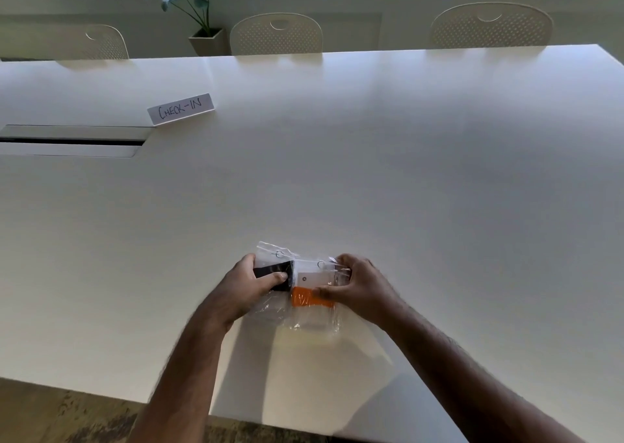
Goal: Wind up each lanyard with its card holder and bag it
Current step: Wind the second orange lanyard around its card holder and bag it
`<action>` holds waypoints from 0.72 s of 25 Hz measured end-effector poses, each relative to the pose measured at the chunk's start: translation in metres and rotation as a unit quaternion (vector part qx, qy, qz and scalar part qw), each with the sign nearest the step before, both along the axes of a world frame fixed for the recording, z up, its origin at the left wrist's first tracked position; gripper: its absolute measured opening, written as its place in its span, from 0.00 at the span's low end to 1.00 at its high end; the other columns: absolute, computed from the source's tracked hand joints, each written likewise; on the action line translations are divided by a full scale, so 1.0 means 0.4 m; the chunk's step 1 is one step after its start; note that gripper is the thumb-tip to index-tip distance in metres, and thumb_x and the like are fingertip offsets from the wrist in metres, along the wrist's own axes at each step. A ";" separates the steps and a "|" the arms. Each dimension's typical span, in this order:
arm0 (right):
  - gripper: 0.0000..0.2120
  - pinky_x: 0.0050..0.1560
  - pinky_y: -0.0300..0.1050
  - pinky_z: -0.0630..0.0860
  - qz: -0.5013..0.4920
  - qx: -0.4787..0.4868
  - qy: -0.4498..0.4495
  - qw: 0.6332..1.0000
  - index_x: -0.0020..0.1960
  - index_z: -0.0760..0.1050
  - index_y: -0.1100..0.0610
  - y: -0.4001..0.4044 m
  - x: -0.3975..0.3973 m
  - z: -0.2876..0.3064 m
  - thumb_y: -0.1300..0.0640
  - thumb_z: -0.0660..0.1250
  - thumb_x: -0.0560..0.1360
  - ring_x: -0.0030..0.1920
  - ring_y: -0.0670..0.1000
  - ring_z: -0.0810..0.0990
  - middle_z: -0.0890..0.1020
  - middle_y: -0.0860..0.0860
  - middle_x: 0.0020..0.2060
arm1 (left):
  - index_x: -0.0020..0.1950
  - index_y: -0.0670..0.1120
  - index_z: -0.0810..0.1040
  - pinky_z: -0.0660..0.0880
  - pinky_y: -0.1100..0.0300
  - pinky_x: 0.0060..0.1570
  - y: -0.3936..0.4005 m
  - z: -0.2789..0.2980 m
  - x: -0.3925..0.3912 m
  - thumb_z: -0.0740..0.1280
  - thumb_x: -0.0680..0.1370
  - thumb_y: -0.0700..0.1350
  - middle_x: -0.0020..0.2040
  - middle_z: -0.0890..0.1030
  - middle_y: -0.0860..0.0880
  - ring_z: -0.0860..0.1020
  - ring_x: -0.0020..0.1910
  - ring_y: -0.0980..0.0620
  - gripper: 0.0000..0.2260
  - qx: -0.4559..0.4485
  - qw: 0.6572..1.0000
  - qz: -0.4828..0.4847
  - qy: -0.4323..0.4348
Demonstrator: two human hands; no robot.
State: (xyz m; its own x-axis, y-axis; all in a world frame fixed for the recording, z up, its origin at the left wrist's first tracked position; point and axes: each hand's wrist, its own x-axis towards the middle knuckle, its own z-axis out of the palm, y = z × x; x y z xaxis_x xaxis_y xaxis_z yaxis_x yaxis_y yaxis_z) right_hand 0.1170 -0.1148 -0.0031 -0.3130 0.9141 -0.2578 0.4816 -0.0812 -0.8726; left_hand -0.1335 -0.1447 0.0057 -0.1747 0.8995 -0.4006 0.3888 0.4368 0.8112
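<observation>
Nearest, both forearms reach in from the near edge of the white surface (439,172) and meet at two clear bags lying side by side, touching or slightly overlapping. The left hand (248,282) curls around the left bag (270,252), thumb pressed on top of the black lanyard (271,270) wound inside it. The right hand (354,282) grips the right bag (314,321), fingers curled over its far right edge and thumb on the orange lanyard (309,299), with a white card holder (309,279) showing just beyond the orange band. Each bag sits directly under its own hand, so neither needs a reach; their long axes run roughly near to far, openings apparently at the far end. Whether either bag is sealed cannot be told, since the plastic is glossy and crumpled and the fingers cover the edges. Small metal clips seem to show near the far ends, but they are hard to make out. Farther off on the left stands a folded sign reading CHECK-IN (180,108), beside a cable slot (71,140). Beyond the far edge are pale chairs (277,34) and a potted plant (202,14).
</observation>
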 end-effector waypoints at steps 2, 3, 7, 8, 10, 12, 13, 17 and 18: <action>0.23 0.41 0.35 0.82 -0.007 -0.017 0.045 0.999 0.58 0.80 0.54 -0.003 0.008 0.008 0.51 0.85 0.69 0.47 0.46 0.87 0.87 0.50 0.50 | 0.60 0.52 0.79 0.83 0.52 0.53 0.000 -0.002 0.001 0.77 0.71 0.56 0.54 0.87 0.51 0.86 0.53 0.53 0.20 0.006 0.999 0.010 -0.037; 0.22 0.41 0.37 0.83 -0.009 -0.025 0.070 0.997 0.59 0.79 0.54 -0.004 0.008 0.011 0.53 0.84 0.69 0.46 0.45 0.88 0.87 0.50 0.49 | 0.59 0.52 0.79 0.84 0.50 0.52 0.000 -0.003 0.001 0.77 0.70 0.56 0.53 0.87 0.50 0.86 0.52 0.52 0.21 0.011 0.998 0.017 -0.055; 0.19 0.46 0.49 0.87 -0.023 -0.017 0.128 0.991 0.59 0.78 0.53 0.009 0.013 0.016 0.62 0.80 0.72 0.46 0.49 0.89 0.88 0.53 0.48 | 0.59 0.49 0.80 0.86 0.44 0.49 0.010 0.006 0.012 0.78 0.69 0.54 0.52 0.88 0.48 0.88 0.51 0.49 0.21 0.043 0.992 0.032 -0.117; 0.19 0.48 0.52 0.87 -0.023 -0.009 0.138 0.990 0.59 0.78 0.53 0.020 0.011 0.019 0.64 0.79 0.72 0.47 0.51 0.89 0.87 0.53 0.48 | 0.60 0.49 0.80 0.86 0.44 0.49 0.017 0.011 0.013 0.78 0.70 0.54 0.53 0.88 0.48 0.88 0.52 0.48 0.21 0.053 0.990 0.033 -0.125; 0.19 0.50 0.52 0.87 -0.024 -0.001 0.161 0.987 0.60 0.77 0.53 0.045 0.005 0.024 0.65 0.77 0.73 0.49 0.52 0.89 0.87 0.53 0.50 | 0.60 0.50 0.80 0.86 0.44 0.47 0.037 0.023 0.012 0.78 0.70 0.54 0.53 0.88 0.48 0.87 0.52 0.49 0.21 0.070 0.988 0.038 -0.131; 0.20 0.47 0.46 0.86 -0.035 -0.002 0.191 0.981 0.60 0.78 0.53 0.080 -0.007 0.028 0.66 0.77 0.72 0.49 0.50 0.89 0.88 0.52 0.49 | 0.60 0.49 0.80 0.86 0.46 0.45 0.067 0.029 0.007 0.78 0.70 0.53 0.53 0.88 0.48 0.87 0.52 0.48 0.21 0.086 0.984 0.048 -0.151; 0.20 0.46 0.43 0.85 -0.038 -0.006 0.209 0.977 0.60 0.79 0.53 0.099 -0.015 0.034 0.67 0.77 0.71 0.48 0.49 0.88 0.88 0.52 0.49 | 0.60 0.49 0.80 0.86 0.49 0.44 0.083 0.032 0.005 0.78 0.71 0.52 0.53 0.88 0.48 0.87 0.52 0.48 0.20 0.094 0.981 0.052 -0.162; 0.23 0.52 0.49 0.86 -0.038 -0.019 0.261 0.964 0.63 0.77 0.53 0.204 -0.058 0.059 0.64 0.78 0.71 0.53 0.55 0.89 0.88 0.55 0.53 | 0.61 0.50 0.79 0.85 0.50 0.49 0.166 0.050 -0.025 0.78 0.69 0.56 0.54 0.88 0.49 0.87 0.54 0.49 0.23 0.123 0.974 0.073 -0.175; 0.24 0.53 0.51 0.86 -0.043 -0.021 0.268 0.962 0.64 0.76 0.53 0.235 -0.072 0.064 0.63 0.79 0.71 0.53 0.56 0.89 0.88 0.55 0.53 | 0.61 0.51 0.80 0.85 0.49 0.50 0.191 0.055 -0.037 0.79 0.68 0.58 0.54 0.88 0.50 0.87 0.55 0.49 0.25 0.132 0.973 0.079 -0.174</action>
